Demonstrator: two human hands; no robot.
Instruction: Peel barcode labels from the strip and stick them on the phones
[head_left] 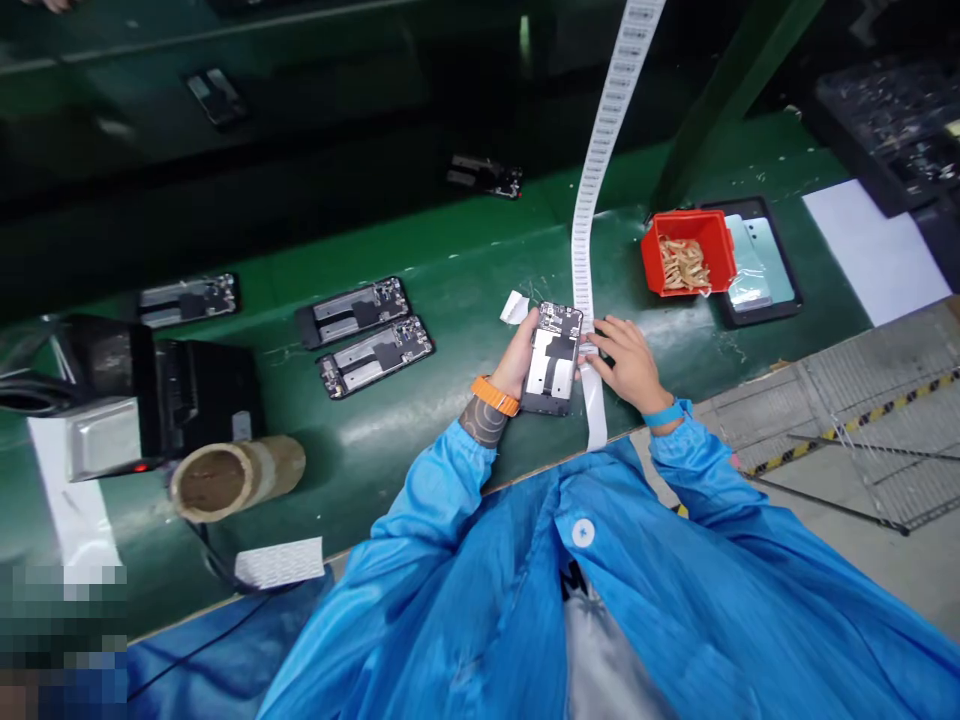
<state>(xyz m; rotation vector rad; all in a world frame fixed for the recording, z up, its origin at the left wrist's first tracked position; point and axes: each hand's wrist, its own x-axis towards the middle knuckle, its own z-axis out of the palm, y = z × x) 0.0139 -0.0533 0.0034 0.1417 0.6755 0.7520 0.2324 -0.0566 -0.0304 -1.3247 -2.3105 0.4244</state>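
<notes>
My left hand (517,355) is closed around the edge of an opened phone (556,360), its circuit board at the top and a pale battery area below. Just to the right, my right hand (628,362) has its fingertips bent onto a long white strip of barcode labels (582,245), at the phone's side. What lies right under those fingertips is too small to make out. The strip's lower end (595,420) runs down to the bench edge. A small scrap of white paper (514,307) lies above my left hand.
More opened phones (379,358) lie on the green bench (420,430) to the left. A cardboard tube (240,478) and a black device (202,390) stand at far left. To the right are a red bin (690,255) of tan pieces and a black tray (784,270) with pale-green panels.
</notes>
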